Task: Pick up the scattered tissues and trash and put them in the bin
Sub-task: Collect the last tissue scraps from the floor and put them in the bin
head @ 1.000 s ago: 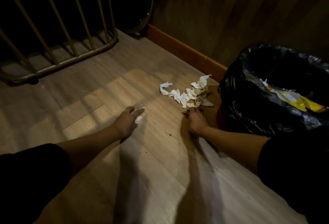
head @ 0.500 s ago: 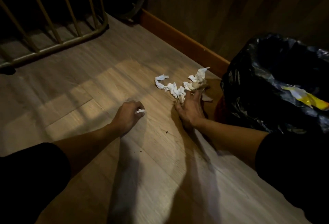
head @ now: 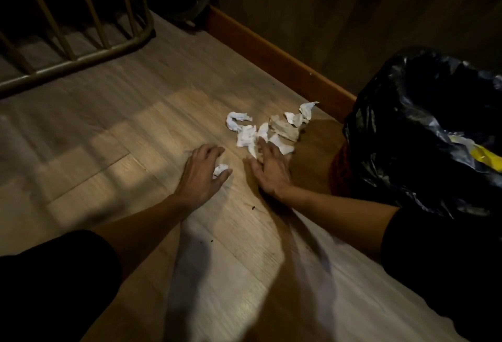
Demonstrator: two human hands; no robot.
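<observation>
- A person reaches both bare arms down to a dim wooden floor (head: 141,113), black sleeves showing at the lower corners of the frame.
- The left hand (head: 202,172), at centre frame, curls its fingers around a small white wad (head: 220,169) — the scrap shows between thumb and forefinger.
- The right hand (head: 267,168), just right of it, lies palm down with fingers spread and loose, fingertips touching the near edge of the tissues (head: 260,132); it grasps nothing.
- The tissues — white crumpled pieces with a brownish scrap (head: 285,130) among them — lie scattered on the floor above the hands, just left of the bin.
- The bin (head: 423,130), lined with a black bag, stands at the right edge of the frame, something yellow (head: 486,155) visible inside.
- An orange baseboard (head: 274,59) runs diagonally behind the litter, under a dark wall.
- A metal railing (head: 81,56) fills the upper left of the frame.
- Dark crumbs (head: 253,208) dot the floor between the forearms.
</observation>
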